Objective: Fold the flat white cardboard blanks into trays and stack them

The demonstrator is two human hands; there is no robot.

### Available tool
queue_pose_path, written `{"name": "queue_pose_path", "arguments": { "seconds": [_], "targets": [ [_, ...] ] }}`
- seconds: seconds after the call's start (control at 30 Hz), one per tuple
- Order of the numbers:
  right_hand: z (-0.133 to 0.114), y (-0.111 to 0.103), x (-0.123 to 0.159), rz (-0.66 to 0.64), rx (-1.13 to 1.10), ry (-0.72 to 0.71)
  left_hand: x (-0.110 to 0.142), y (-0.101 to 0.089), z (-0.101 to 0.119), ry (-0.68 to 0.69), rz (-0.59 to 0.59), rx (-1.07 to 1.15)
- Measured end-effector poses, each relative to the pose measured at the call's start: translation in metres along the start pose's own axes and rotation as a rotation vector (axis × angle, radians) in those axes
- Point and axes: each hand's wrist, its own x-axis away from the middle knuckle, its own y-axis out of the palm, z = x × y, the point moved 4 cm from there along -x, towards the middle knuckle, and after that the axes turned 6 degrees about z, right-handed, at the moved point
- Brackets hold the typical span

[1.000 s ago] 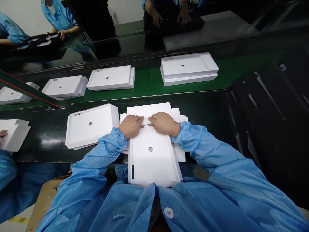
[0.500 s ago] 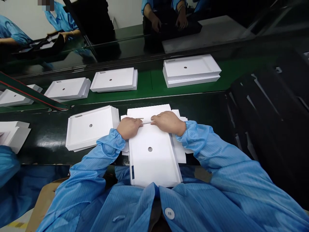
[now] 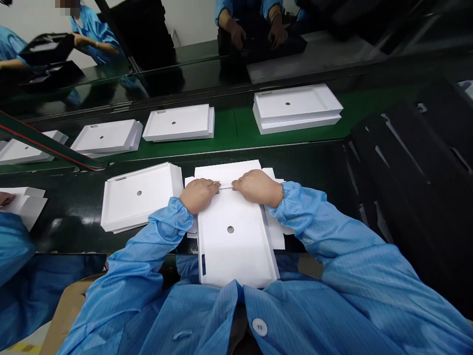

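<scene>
A white cardboard tray (image 3: pixel 236 246) with a round hole in its middle lies in front of me on a stack of flat white card blanks (image 3: pixel 229 170). My left hand (image 3: pixel 198 195) and my right hand (image 3: pixel 258 187) rest side by side on the tray's far edge, fingers curled and pressed down on the folded flap there. Both thumbs point toward each other. Blue sleeves cover both of my arms.
A finished white tray (image 3: pixel 138 196) lies to the left on the dark bench. Several more trays (image 3: pixel 297 107) ride the green belt (image 3: pixel 231 128) behind. Black trays (image 3: pixel 410 162) are stacked at right. A neighbour's hand (image 3: pixel 5 198) shows at far left; other people work across the belt.
My hands stay on the tray's far flap, with my right hand shifted slightly right. The trays on the belt have drifted a little to the right.
</scene>
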Motion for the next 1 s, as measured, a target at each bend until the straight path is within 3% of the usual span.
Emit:
{"name": "queue_pose_path", "arguments": {
  "seconds": [0.23,0.43,0.53,0.67,0.87,1.0],
  "targets": [
    [0.002,-0.005,0.005,0.008,-0.076,0.098,0.001,-0.006,0.000,-0.025,-0.033,0.044],
    [0.019,-0.008,0.015,-0.003,-0.489,0.262,0.008,-0.011,-0.006,-0.044,0.047,0.173],
    [0.023,-0.006,0.017,0.050,-0.605,0.357,0.009,-0.013,-0.009,-0.073,0.061,0.205],
    [0.018,-0.003,0.016,0.142,-0.594,0.404,0.007,-0.015,-0.010,-0.119,0.064,0.194],
    [0.015,-0.002,0.012,0.132,-0.450,0.361,0.006,-0.015,-0.010,-0.115,0.054,0.164],
    [0.020,-0.004,0.009,0.133,-0.471,0.328,0.004,-0.016,-0.014,-0.139,0.047,0.171]
  ]
}}
